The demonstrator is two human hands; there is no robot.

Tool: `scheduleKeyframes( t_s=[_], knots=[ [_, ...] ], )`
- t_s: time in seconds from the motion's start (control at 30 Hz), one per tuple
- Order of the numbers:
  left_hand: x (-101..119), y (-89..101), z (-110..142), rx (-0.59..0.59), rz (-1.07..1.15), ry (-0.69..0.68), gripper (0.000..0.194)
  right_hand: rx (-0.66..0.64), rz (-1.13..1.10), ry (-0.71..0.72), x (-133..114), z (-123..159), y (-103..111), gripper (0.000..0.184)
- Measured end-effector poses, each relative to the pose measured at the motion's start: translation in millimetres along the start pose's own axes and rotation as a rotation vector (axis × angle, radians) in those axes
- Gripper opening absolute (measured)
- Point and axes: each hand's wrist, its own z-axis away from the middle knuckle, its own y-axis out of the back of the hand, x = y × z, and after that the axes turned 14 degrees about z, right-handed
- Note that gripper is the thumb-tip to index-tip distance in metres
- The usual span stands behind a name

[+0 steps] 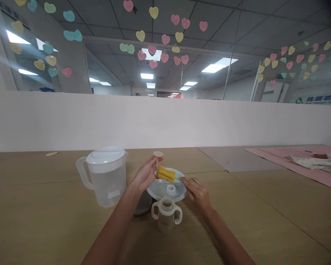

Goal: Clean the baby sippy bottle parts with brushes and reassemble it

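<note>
My left hand [146, 173] is closed around a small clear tube-like part with a round rim [158, 156], held upright above a shallow white basin [179, 191]. My right hand [196, 190] pinches the thin handle of a yellow sponge brush [166, 174], whose foam head lies against the clear part. A small white ring [171, 189] rests in the basin. A two-handled baby cup [166, 214] stands open-topped in front of the basin, between my forearms.
A clear plastic pitcher [107, 176] with a white lid stands to the left. A dark round lid [143, 204] lies beside the basin. A pink mat [298, 162] with cloth on it covers the far right of the wooden table [44, 221]. A white partition runs behind.
</note>
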Motion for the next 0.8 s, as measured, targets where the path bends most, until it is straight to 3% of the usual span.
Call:
scheduleKeyframes(
  t_s=[0.13, 0.3, 0.37, 0.43, 0.53, 0.6, 0.67, 0.8],
  knots=[
    [-8, -4.6, 3, -0.135, -0.062, 0.042, 0.023, 0.139, -0.003, -0.083, -1, 1, -2, 0.035],
    [-14, -8.1, 1, -0.142, -0.007, -0.059, 0.021, 0.119, 0.033, 0.104, -5, 2, -2, 0.047],
    [-8, -4.5, 0, -0.100, -0.112, -0.140, 0.022, 0.115, 0.078, 0.152, -3, 3, -1, 0.050],
    [4, 2.1, 0, -0.034, -0.375, -0.279, 0.025, 0.120, 0.134, 0.170, -1, 4, 0, 0.051],
    [22, 15.7, 1, 0.097, -1.043, -0.454, 0.022, 0.119, 0.189, 0.160, 3, 5, 1, 0.048],
    [29, 27.0, 1, 0.200, -1.528, -0.424, 0.019, 0.112, 0.204, 0.135, 4, 5, 0, 0.046],
    [30, 40.2, -2, 0.283, -1.826, -0.325, 0.018, 0.109, 0.215, 0.107, 5, 5, 0, 0.044],
    [21, 69.0, -9, 0.297, -1.948, -0.148, 0.018, 0.097, 0.231, 0.070, 7, 5, -1, 0.041]
  ],
)
